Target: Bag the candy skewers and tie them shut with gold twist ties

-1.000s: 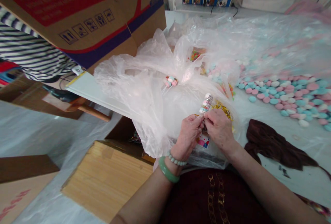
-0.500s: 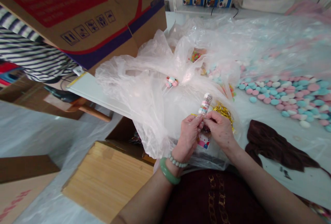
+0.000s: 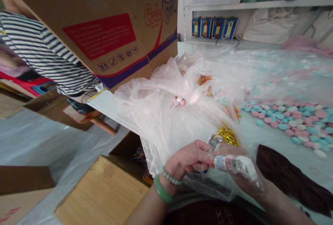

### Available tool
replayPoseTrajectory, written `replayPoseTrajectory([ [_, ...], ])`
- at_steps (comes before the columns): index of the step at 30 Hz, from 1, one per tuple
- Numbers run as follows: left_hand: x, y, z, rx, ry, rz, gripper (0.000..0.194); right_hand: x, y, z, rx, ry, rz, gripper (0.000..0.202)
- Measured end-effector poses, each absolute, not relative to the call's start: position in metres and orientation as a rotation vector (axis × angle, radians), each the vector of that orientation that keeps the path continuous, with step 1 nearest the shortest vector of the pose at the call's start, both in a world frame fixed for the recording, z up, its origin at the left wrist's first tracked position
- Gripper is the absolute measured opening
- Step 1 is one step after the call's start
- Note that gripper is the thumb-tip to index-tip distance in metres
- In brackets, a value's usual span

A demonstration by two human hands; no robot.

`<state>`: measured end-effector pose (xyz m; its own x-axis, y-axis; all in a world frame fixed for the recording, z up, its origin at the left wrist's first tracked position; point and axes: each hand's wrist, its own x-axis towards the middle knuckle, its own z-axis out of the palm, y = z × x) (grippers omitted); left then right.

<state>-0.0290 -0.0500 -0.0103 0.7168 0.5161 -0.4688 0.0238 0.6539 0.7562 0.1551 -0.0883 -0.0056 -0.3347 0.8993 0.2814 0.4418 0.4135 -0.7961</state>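
Note:
My left hand (image 3: 192,157), with a green bangle and beads at the wrist, is closed, its fingertips pinching the end of a small clear packet of sweets (image 3: 236,166). The packet is blurred and tilts to the right, with white and pink pieces inside. Behind it is my right hand (image 3: 226,149); the packet covers much of it, and its fingers are hidden. Just beyond that hand lies a bunch of gold twist ties (image 3: 227,135). A small dark printed piece (image 3: 213,142) shows next to the ties, partly hidden.
Clear plastic sheeting (image 3: 158,114) drapes over the table edge. Pink, blue and white sweets (image 3: 293,121) lie loose on the right, near a dark cloth (image 3: 288,180). A large carton (image 3: 117,27) stands back left, with a person in a striped top (image 3: 52,51) behind it.
The packet has swung from upright to lying rightward, across my right hand. Both hands have moved lower in view as the camera tilted up, showing more shelf and carton.

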Motion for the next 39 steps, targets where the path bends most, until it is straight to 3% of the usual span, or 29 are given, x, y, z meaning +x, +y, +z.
replayPoseTrajectory([
  [5,-0.046,-0.047,0.035,1.315,0.756,0.188,0.015,0.155,-0.096,0.032,-0.661,-2.536,0.168,0.017],
  [8,-0.033,-0.061,0.059,1.842,1.114,0.479,0.016,0.152,-0.076,0.046,-0.819,-2.497,0.058,0.023],
  [12,-0.004,-0.071,0.056,2.002,1.583,1.047,0.023,0.134,-0.034,0.054,-1.148,-1.906,0.674,0.019],
  [14,-0.001,-0.065,0.044,1.751,1.566,1.314,0.016,0.122,-0.024,0.054,-1.105,-1.751,0.901,0.025],
  [16,-0.008,-0.055,0.033,1.316,1.418,1.444,0.023,0.113,-0.023,0.049,-1.053,-1.698,0.954,0.032],
  [20,-0.035,-0.05,0.017,0.794,0.766,0.872,0.068,0.111,-0.039,0.035,-1.062,-1.795,0.818,0.024],
  [22,-0.045,-0.058,0.013,0.748,0.628,0.68,0.074,0.116,-0.044,0.029,-1.079,-1.88,0.762,0.017],
  [24,-0.054,-0.068,0.012,0.86,0.699,0.706,0.062,0.12,-0.044,0.022,-1.144,-1.887,0.901,0.016],
  [29,-0.084,-0.086,0.02,1.689,1.137,0.801,0.025,0.108,-0.036,0.007,-1.144,-1.353,2.133,0.029],
  [32,-0.105,-0.099,0.031,2.023,1.405,0.631,0.015,0.085,-0.047,0.009,-1.09,-1.319,2.334,0.021],
  [34,-0.123,-0.11,0.039,2.06,1.476,0.487,0.011,0.065,-0.057,0.014,-1.144,-1.676,2.216,0.015],
  [37,-0.168,-0.125,0.044,1.825,1.665,0.364,0.016,0.042,-0.058,0.018,-1.08,-2.337,1.436,0.019],
  [39,-0.205,-0.132,0.036,1.531,1.848,0.411,0.016,0.038,-0.045,0.013,-1.117,-2.479,1.035,0.022],
])
